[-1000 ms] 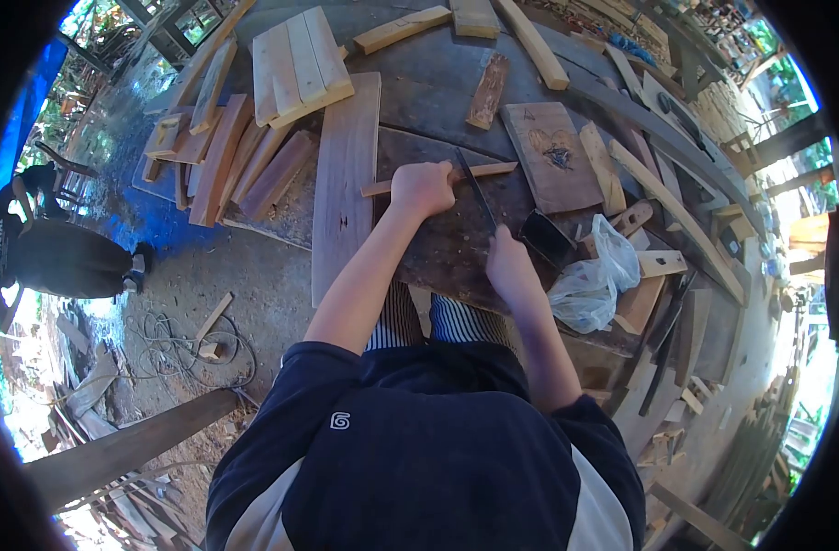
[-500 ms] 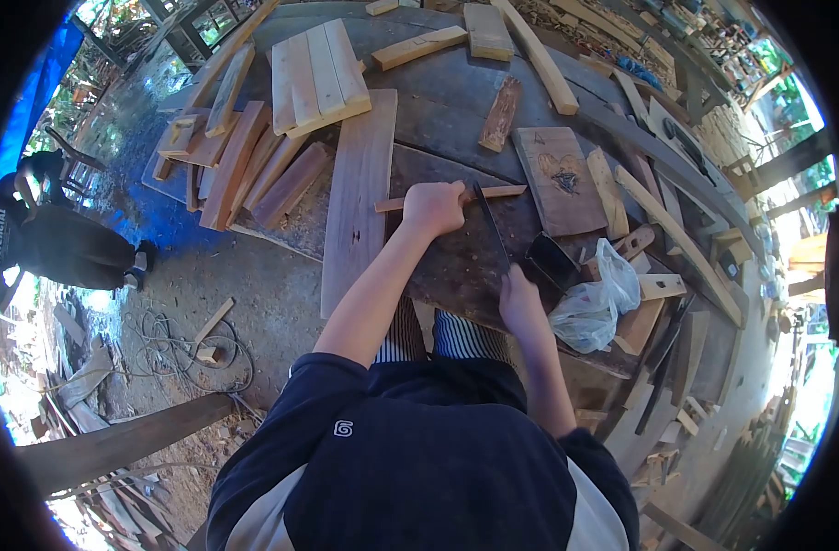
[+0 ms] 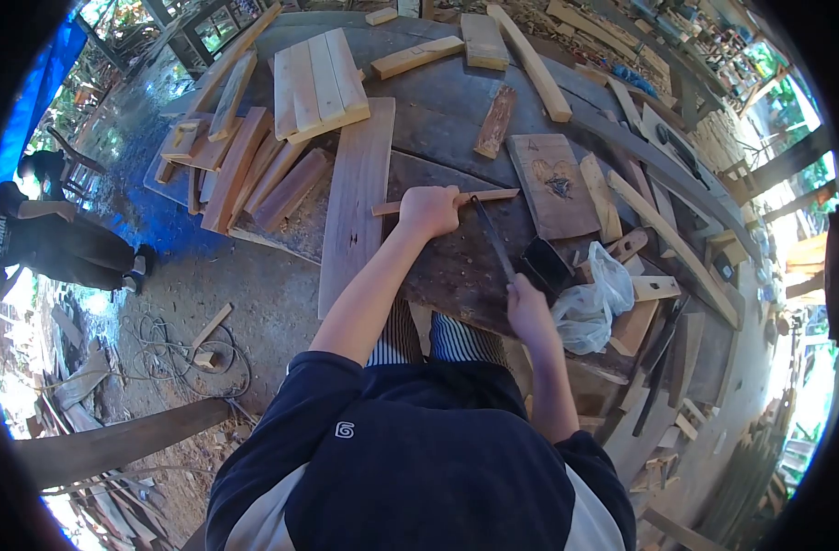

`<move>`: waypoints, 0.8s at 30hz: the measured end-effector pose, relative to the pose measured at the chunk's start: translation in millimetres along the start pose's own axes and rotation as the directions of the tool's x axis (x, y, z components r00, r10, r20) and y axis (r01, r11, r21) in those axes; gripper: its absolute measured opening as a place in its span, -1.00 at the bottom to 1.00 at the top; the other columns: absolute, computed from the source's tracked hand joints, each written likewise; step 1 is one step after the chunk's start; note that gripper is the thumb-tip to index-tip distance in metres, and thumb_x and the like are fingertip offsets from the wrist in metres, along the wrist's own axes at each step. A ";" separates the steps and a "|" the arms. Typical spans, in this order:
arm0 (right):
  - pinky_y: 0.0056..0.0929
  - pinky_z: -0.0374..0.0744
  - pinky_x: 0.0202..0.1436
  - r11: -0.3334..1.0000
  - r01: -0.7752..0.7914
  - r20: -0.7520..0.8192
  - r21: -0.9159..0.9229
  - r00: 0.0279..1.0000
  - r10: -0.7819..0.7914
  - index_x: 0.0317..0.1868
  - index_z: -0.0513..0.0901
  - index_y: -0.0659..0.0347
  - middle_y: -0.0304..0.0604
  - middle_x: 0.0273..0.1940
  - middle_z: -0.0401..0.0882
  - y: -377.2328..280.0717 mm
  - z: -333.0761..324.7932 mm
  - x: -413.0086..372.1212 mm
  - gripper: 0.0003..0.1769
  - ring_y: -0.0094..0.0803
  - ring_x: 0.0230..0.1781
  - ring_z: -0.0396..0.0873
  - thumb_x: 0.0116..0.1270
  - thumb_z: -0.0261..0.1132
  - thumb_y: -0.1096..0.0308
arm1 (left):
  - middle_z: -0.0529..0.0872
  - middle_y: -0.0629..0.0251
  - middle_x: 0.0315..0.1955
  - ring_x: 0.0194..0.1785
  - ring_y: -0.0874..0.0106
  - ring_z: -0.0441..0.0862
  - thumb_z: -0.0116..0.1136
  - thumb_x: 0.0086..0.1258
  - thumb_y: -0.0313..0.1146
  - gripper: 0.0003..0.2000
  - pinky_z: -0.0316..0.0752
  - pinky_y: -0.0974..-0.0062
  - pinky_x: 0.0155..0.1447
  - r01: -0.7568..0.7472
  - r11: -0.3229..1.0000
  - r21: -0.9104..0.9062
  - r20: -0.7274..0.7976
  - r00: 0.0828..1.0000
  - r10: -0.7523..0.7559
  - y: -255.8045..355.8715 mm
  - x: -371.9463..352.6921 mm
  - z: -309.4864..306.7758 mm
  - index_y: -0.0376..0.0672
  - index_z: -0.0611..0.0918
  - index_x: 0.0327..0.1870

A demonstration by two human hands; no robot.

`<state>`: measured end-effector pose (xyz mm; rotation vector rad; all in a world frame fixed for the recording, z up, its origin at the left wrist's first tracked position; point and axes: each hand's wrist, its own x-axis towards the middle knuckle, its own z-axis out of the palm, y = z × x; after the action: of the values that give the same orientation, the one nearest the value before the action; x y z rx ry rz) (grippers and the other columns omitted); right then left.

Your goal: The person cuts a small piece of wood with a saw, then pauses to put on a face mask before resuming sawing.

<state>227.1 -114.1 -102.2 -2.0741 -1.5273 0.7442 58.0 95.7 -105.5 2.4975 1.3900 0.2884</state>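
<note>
- Far left: another person in dark clothes (image 3: 56, 243) stands on the dirt ground, well apart from the tabletop.
- Tangled grey cable (image 3: 185, 354) lies on the ground near a small wood offcut.
- Reddish-brown boards (image 3: 254, 170) lie fanned at the left edge of the dark worn tabletop (image 3: 438, 101).
- Stack of pale flat planks (image 3: 318, 73) sits just above them, touching the upper end of the long brown plank (image 3: 355, 197).
- The long plank runs lengthwise down the tabletop, just left of the left hand.
- Left hand (image 3: 428, 209): fingers clenched over the thin pale wooden strip (image 3: 495, 195), pressing it flat on the tabletop.
- The strip lies crosswise; one end sticks out left of the fist onto the long plank, the other out to the right.
- Long dark narrow blade (image 3: 495, 241): tip meets the strip just right of the left hand, and the blade slants back towards the body.
- Right hand (image 3: 528, 308): fingers wrapped around the blade's near end; the handle is hidden in the fist.
- Small black block (image 3: 548, 264) sits just beside the right hand.
- Crumpled clear plastic bag (image 3: 589, 298) sits right of that hand, touching the block.
- Square brown board with a dark scribbled drawing (image 3: 552, 184) lies above the bag, near the strip's right end.
</note>
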 end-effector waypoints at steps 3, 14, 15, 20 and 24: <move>0.16 0.48 -0.21 0.999 0.008 -0.029 0.032 1.000 -0.007 -0.15 0.41 0.29 0.37 -0.33 0.57 -14.7 18.2 -1.5 -0.82 0.38 -0.18 0.54 0.53 0.05 0.32 | 0.77 0.12 -0.36 -0.21 0.13 0.74 -0.01 0.45 -0.13 -0.75 0.58 0.10 -0.14 0.005 1.000 0.001 -0.002 1.000 -0.005 -0.6 -0.1 -0.2 -0.07 0.66 -0.21; 0.17 0.56 -0.01 0.972 -0.039 -0.019 -0.230 0.999 0.036 -0.04 0.40 0.27 0.34 -0.16 0.64 -68.4 30.6 87.2 -0.77 0.33 -0.07 0.61 0.54 -0.05 0.26 | 0.77 0.10 -0.32 -0.17 0.11 0.74 0.01 0.44 -0.09 -0.71 0.59 0.09 -0.07 0.022 0.999 0.024 0.031 0.999 -0.023 -2.4 3.6 -2.3 -0.09 0.68 -0.22; 0.19 0.55 -0.01 0.975 -0.034 -0.019 -0.221 0.999 0.030 -0.05 0.41 0.28 0.34 -0.15 0.64 -68.5 30.8 88.1 -0.76 0.34 -0.07 0.61 0.54 -0.05 0.27 | 0.78 0.10 -0.30 -0.14 0.11 0.74 0.01 0.43 -0.09 -0.70 0.59 0.10 -0.05 0.032 0.999 0.027 0.047 0.998 -0.033 -1.6 4.1 -3.1 -0.09 0.69 -0.22; 0.26 0.52 -0.11 0.996 0.084 -0.052 -0.035 0.995 -0.086 -0.07 0.43 0.25 0.39 -0.28 0.61 -22.7 27.8 52.5 -0.78 0.39 -0.16 0.58 0.54 -0.02 0.27 | 0.78 0.09 -0.25 -0.09 0.12 0.74 -0.01 0.43 -0.09 -0.68 0.59 0.11 0.01 0.073 0.997 0.009 0.074 0.995 -0.074 2.7 2.9 -9.8 -0.10 0.72 -0.21; 0.25 0.52 -0.14 1.000 0.019 -0.030 -0.006 0.999 -0.019 -0.07 0.43 0.23 0.41 -0.33 0.59 -12.0 18.7 5.4 -0.80 0.40 -0.19 0.58 0.54 -0.01 0.27 | 0.78 0.07 -0.21 -0.08 0.11 0.74 -0.03 0.44 -0.10 -0.67 0.59 0.12 0.04 0.082 0.997 0.002 0.115 0.990 -0.081 4.1 6.7 -11.4 -0.10 0.73 -0.18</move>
<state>207.5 -104.7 -109.3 -2.0629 -1.5324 0.6989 61.3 100.9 -93.1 2.4064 1.4394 0.1281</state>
